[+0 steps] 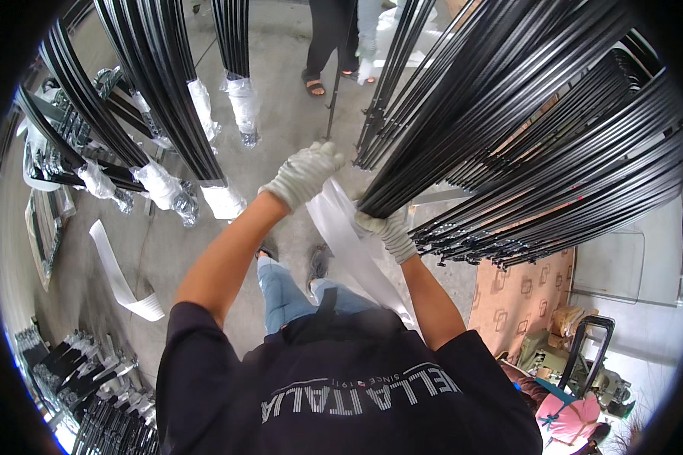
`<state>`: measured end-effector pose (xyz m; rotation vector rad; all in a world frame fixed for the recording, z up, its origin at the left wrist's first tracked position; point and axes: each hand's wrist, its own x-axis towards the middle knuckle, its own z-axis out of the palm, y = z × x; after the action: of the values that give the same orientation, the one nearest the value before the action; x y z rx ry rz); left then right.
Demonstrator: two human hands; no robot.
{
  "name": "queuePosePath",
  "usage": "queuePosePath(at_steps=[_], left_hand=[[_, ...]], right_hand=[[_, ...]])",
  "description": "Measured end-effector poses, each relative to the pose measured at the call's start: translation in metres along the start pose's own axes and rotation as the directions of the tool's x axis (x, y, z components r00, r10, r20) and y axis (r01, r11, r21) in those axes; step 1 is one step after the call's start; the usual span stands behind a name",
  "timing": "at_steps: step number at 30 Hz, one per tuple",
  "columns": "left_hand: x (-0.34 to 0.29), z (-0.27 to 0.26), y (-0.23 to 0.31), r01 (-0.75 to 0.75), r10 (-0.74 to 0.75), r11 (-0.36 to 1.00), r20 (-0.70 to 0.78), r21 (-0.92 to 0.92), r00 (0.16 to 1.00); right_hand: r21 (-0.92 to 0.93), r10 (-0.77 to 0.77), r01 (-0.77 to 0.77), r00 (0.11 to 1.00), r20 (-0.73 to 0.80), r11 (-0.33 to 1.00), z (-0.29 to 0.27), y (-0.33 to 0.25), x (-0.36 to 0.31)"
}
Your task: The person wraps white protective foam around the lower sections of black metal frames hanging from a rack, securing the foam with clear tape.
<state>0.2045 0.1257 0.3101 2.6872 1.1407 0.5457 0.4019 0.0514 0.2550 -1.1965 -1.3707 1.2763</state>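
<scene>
My left hand [305, 176], in a white knit glove, is closed on the upper end of a long white foam strip [344, 236]. The strip hangs down in front of my legs. Beside it, my right hand [389, 233], gloved the same way, is closed around the lower end of a thick bundle of long black bars [448, 114]. Those bars slant up to the far right. My right fingertips are partly hidden, so I cannot tell whether they also touch the strip.
More black bars [584, 193] stand at the right, above patterned board [520, 303]. Several bundles with wrapped ends [241, 106] stand at the left. A loose white strip [118, 269] lies on the floor. Ahead is another person's sandalled foot [314, 85], near a thin black rod [335, 95].
</scene>
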Motion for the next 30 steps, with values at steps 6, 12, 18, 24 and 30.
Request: queuePosePath(at_steps=[6, 12, 18, 24, 30], left_hand=[[0.044, 0.057, 0.005, -0.069, 0.049, 0.978, -0.101, -0.199, 0.994], [0.059, 0.051, 0.032, 0.094, -0.096, 0.993, -0.016, -0.072, 0.995], [0.048, 0.087, -0.013, 0.198, -0.199, 0.980, 0.106, 0.012, 0.974], [0.008, 0.034, 0.018, -0.148, 0.142, 0.983, -0.066, -0.107, 0.988], [-0.021, -0.005, 0.041, 0.197, -0.110, 0.965, 0.414, -0.174, 0.904]], right_hand=[[-0.132, -0.116, 0.122, 0.992, 0.055, 0.984, 0.006, -0.011, -0.009], [-0.137, -0.108, 0.116, 0.992, 0.067, 0.984, 0.004, -0.002, -0.026], [-0.179, -0.094, 0.101, 0.994, 0.052, 0.979, 0.013, 0.010, -0.022], [-0.052, -0.091, 0.091, 0.996, 0.006, 0.994, 0.013, -0.005, -0.021], [-0.134, -0.103, 0.106, 0.994, 0.027, 0.985, 0.005, 0.017, -0.018]])
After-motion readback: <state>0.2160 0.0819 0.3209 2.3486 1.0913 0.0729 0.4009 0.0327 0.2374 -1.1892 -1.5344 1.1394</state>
